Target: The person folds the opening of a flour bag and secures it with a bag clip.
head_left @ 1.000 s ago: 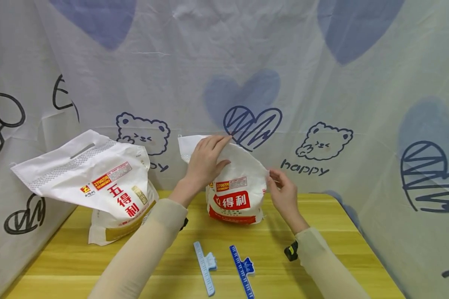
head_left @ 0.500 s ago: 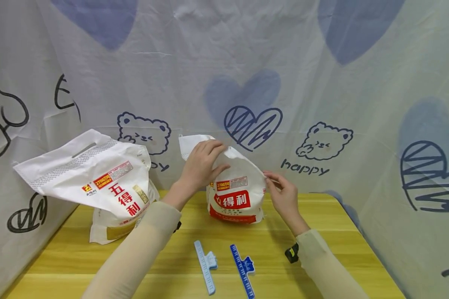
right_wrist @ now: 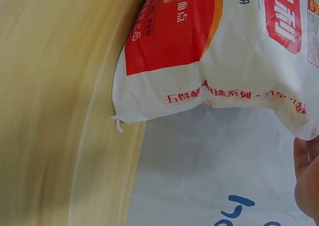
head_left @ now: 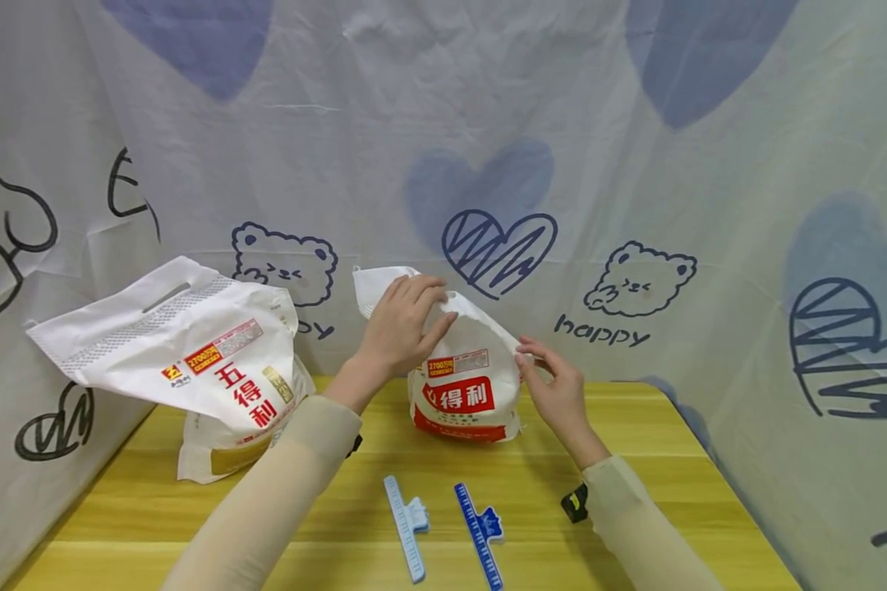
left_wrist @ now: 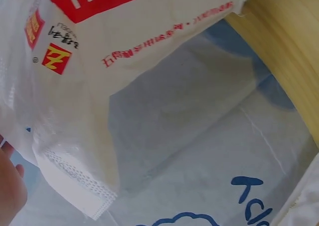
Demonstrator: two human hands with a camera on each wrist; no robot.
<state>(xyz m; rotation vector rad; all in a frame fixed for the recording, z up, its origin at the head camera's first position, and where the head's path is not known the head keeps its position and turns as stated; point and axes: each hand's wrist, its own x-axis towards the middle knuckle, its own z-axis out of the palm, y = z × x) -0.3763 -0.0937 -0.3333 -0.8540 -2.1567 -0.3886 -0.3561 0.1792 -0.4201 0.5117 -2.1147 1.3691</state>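
A white flour bag (head_left: 467, 414) with red print stands near the back of the table, its top folded over and slanting down to the right. My left hand (head_left: 401, 324) grips this folded top, fingers over the upper edge and thumb at the front. At the bag's right upper corner, my right hand (head_left: 556, 390) pinches the fold between thumb and fingers. The left wrist view shows the bag's loose top end (left_wrist: 75, 181) sticking out past the left hand (left_wrist: 10, 188). In the right wrist view, the right hand (right_wrist: 306, 176) touches the bag's side.
A second white flour bag (head_left: 244, 353) with a handle slot leans at the left. In front lie a light blue sealing clip (head_left: 404, 529) and a dark blue sealing clip (head_left: 479, 533) on the wooden table (head_left: 636, 492). A printed cloth (head_left: 606, 189) hangs behind.
The bag's folded top edge has sunk a little and its right corner has come inward. My left hand has dropped slightly; my right hand has shifted slightly left with the corner.
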